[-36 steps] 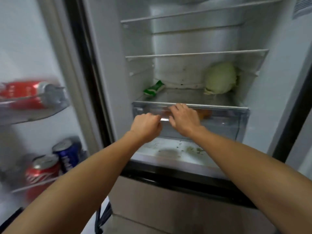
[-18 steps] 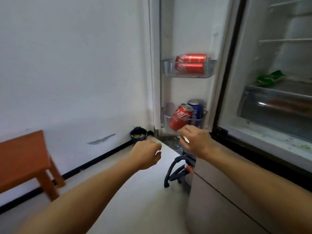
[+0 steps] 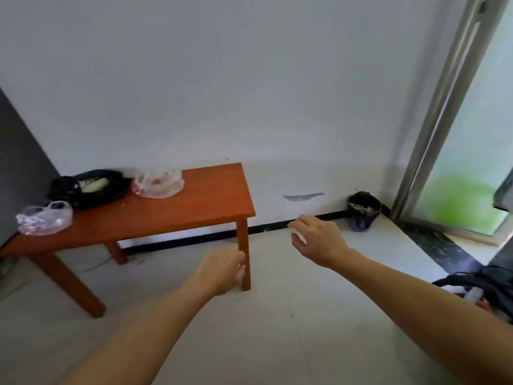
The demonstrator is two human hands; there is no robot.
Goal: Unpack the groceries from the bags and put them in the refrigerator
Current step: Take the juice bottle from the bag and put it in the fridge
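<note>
Your left hand (image 3: 222,270) and right hand (image 3: 316,240) are bare. Both forearms (image 3: 410,295) run uncovered to the lower edge of the head view, long and smooth in outline.

A plain home room: wooden table (image 3: 200,202), grocery bags (image 3: 158,186), sliding door (image 3: 433,129).
</note>
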